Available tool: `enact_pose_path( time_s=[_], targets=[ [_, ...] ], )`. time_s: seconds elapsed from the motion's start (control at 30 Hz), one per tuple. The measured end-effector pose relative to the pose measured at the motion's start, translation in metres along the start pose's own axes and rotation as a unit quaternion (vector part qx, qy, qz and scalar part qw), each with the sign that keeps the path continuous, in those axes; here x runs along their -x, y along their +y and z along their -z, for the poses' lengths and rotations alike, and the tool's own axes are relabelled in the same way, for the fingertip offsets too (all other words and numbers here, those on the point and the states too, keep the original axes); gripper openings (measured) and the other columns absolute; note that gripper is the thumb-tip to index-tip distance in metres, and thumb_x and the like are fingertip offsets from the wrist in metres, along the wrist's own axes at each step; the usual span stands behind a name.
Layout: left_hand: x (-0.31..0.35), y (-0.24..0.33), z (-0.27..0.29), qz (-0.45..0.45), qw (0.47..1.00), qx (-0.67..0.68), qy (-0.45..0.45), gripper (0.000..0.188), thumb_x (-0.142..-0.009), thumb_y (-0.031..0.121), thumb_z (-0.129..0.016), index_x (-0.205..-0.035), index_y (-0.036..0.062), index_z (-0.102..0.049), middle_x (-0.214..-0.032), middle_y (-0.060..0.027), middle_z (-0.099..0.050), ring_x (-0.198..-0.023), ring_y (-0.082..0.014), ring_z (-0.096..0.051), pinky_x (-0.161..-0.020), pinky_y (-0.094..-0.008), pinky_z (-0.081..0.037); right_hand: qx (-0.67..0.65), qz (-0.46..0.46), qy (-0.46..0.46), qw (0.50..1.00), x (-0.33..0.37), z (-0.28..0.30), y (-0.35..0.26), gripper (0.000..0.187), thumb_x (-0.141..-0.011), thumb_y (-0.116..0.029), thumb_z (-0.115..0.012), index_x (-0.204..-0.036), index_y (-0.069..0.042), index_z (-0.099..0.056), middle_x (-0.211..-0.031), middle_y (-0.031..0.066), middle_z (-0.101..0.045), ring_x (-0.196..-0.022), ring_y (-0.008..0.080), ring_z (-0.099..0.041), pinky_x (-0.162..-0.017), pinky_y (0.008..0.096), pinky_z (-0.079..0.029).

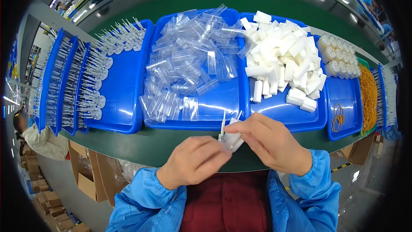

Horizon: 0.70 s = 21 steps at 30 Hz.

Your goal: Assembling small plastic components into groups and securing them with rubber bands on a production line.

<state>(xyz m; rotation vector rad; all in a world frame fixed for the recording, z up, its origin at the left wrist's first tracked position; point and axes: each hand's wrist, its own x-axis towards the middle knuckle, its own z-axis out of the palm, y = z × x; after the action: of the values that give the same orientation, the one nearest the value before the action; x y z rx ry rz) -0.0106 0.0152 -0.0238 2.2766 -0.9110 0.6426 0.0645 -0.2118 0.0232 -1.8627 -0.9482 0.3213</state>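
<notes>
In front of me, over the table's near edge, my left hand and my right hand meet with closed fingers. Between them is a small white piece, smooth like plastic or foam, partly hidden by my fingertips. A thin white stem rises out of the left fingers, and a second thin tip shows beside the right fingertips. These stems resemble the white stemmed plastic parts standing in the left tray. Nearest beyond my hands lie clear plastic sleeves and white foam blocks, heaped in blue trays.
Blue trays line the green table. More stemmed parts stand in stacked trays at far left. On the right are bundled white rolls, a few loose rubber bands and an orange rubber-band heap. Cardboard boxes sit below left.
</notes>
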Motion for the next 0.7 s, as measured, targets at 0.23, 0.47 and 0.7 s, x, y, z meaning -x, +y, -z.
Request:
enact_pose_path(
  time_s=[0.23, 0.47, 0.7],
  targets=[
    [-0.002, -0.004, -0.005, 0.087, 0.993, 0.051, 0.068, 0.042, -0.071, -0.002, -0.082, -0.110, 0.0040, -0.067, -0.108, -0.0133, -0.067, -0.089, -0.0282, -0.068, -0.071, -0.0365, -0.056, -0.049, 0.013, 0.034, 0.998, 0.002, -0.006, 0.011, 0.030, -0.094, 0.007, -0.054, -0.119, -0.005, -0.064, -0.100, 0.0132, -0.061, -0.088, 0.0317, -0.062, -0.075, 0.0382, -0.052],
    [-0.007, 0.001, -0.005, 0.112, 0.989, 0.087, 0.049, 0.045, -0.070, -0.005, -0.083, -0.112, 0.0034, -0.068, -0.109, -0.0140, -0.067, -0.089, -0.0284, -0.069, -0.074, -0.0348, -0.058, -0.099, -0.044, 0.043, 0.993, 0.005, -0.012, 0.010, 0.015, -0.095, -0.006, -0.063, -0.110, -0.004, -0.064, -0.097, 0.0112, -0.061, -0.083, 0.0259, -0.062, -0.072, 0.0346, -0.050],
    [0.000, 0.003, -0.004, 0.134, 0.982, 0.132, 0.017, 0.043, -0.069, -0.011, -0.078, -0.108, 0.0053, -0.071, -0.108, -0.0119, -0.067, -0.087, -0.0260, -0.068, -0.074, -0.0351, -0.057, -0.137, -0.041, 0.048, 0.989, 0.014, -0.016, 0.017, 0.018, -0.096, -0.010, -0.066, -0.113, -0.004, -0.064, -0.101, 0.0095, -0.062, -0.081, 0.0235, -0.062, -0.074, 0.0357, -0.051]
  ],
)
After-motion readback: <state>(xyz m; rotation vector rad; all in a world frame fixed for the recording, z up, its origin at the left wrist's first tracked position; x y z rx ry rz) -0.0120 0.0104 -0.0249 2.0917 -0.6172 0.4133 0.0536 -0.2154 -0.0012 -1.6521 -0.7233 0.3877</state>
